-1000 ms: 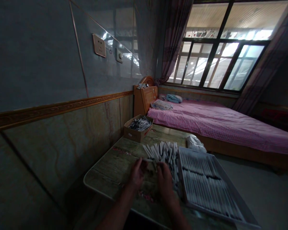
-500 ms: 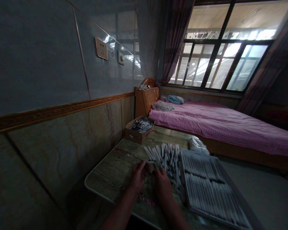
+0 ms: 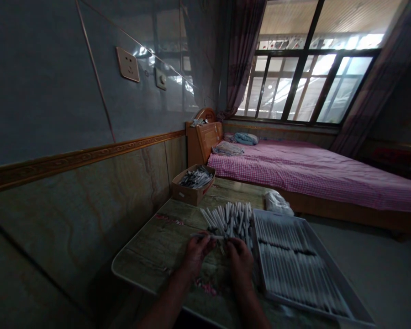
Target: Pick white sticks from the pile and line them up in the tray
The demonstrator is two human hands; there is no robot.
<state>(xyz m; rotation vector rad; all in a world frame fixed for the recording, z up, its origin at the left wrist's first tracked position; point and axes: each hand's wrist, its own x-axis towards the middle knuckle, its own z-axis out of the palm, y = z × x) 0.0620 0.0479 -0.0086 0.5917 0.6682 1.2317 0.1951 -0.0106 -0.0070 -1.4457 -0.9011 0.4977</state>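
A loose heap of white paper tubes (image 3: 229, 221) lies on the mottled table top (image 3: 147, 260). My left hand (image 3: 197, 256) is shut on a single white tube (image 3: 205, 236), which sticks out sideways from its fingers. My right hand (image 3: 240, 264) sits at the heap's lower edge with its fingers curled, close to the left hand. I cannot tell whether it holds a tube. To the right of the heap, a shallow white tray (image 3: 329, 265) holds tubes laid side by side in rows.
A cardboard box (image 3: 188, 194) of dark-and-white tubes stands at the table's far end, against the tiled wall. A white bag (image 3: 278, 203) lies beyond the tray. A bed with a pink checked sheet (image 3: 315, 176) runs alongside the table.
My hands have drawn a little closer together at the heap, and the left still holds its tube. The whole view has shifted slightly with my head.
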